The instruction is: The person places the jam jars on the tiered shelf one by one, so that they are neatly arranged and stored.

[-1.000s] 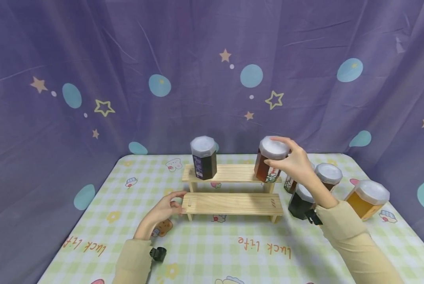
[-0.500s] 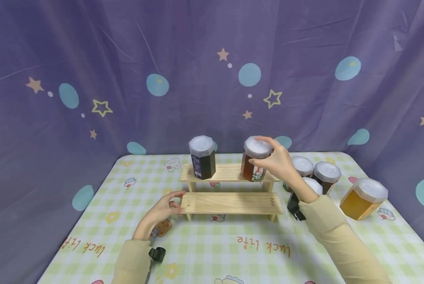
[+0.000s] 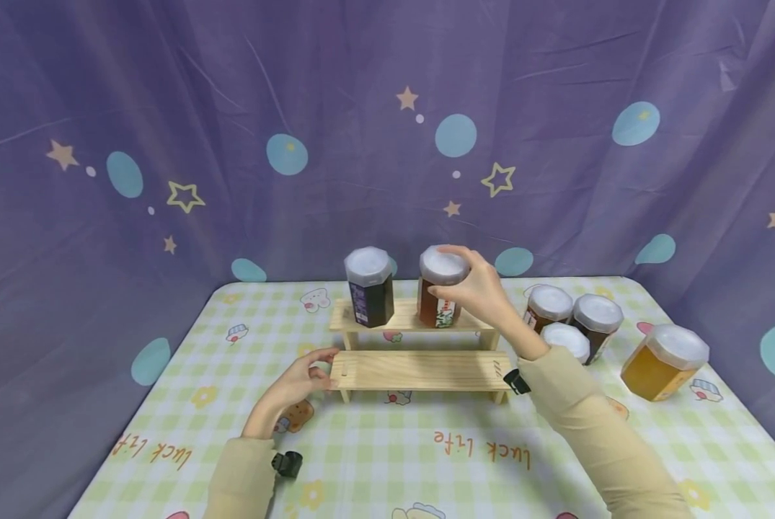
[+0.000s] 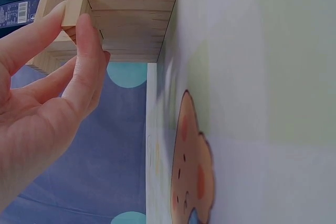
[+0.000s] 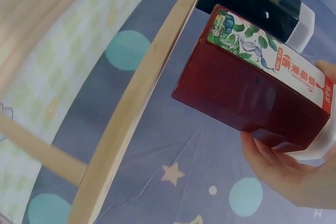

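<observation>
My right hand (image 3: pixel 478 288) grips a dark red jar (image 3: pixel 436 299) with a white lid, by its top. In the right wrist view a small gap shows between the jar's base and the upper board of the two-step wooden rack (image 3: pixel 419 371). A black jar (image 3: pixel 373 303) with a white lid stands on that upper board, to the left of the red one. At the lower board's left end, my left hand (image 3: pixel 296 382) pinches the wood between thumb and fingers, seen closely in the left wrist view. The red jar's label (image 5: pixel 273 61) has green leaves and red writing.
Right of the rack stand several lidded jars: a dark one (image 3: pixel 546 306), another dark one (image 3: pixel 595 324), one showing mostly its lid (image 3: pixel 565 340) behind my sleeve, and an amber one (image 3: pixel 653 371). A checked cloth (image 3: pixel 361 461) covers the table; a purple curtain (image 3: pixel 335 216) hangs behind.
My right hand has carried the red jar leftward along the upper board, nearer the black jar. The left hand has kept its hold on the rack.
</observation>
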Motion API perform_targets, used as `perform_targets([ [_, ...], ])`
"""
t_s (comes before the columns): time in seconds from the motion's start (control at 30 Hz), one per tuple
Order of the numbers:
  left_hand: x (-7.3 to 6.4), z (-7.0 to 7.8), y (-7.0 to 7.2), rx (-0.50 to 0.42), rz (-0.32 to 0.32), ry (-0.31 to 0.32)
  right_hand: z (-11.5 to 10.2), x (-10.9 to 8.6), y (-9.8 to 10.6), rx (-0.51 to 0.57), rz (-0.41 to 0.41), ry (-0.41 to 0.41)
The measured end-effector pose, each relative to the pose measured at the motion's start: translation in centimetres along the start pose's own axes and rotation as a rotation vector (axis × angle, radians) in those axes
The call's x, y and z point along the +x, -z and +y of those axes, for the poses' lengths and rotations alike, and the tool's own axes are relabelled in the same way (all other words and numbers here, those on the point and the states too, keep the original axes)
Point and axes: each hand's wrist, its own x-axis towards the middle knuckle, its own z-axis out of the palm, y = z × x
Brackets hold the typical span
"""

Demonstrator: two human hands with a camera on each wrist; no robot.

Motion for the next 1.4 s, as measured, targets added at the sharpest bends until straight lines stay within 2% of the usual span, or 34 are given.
perform_targets([
  [0.3,0.0,0.0,-0.1,-0.007,0.002,0.007,0.1,0.7,-1.3,-0.002,-0.02,-0.03],
  [0.83,0.1,-0.1,-0.1,0.0,0.003,-0.002,0.0,1.6,-2.6,-0.034,-0.033,-0.085],
  [1.4,0.1,0.1,-0.2,0.014,0.013,0.011,0.0,1.4,-3.4,-0.057,-0.003,-0.06],
])
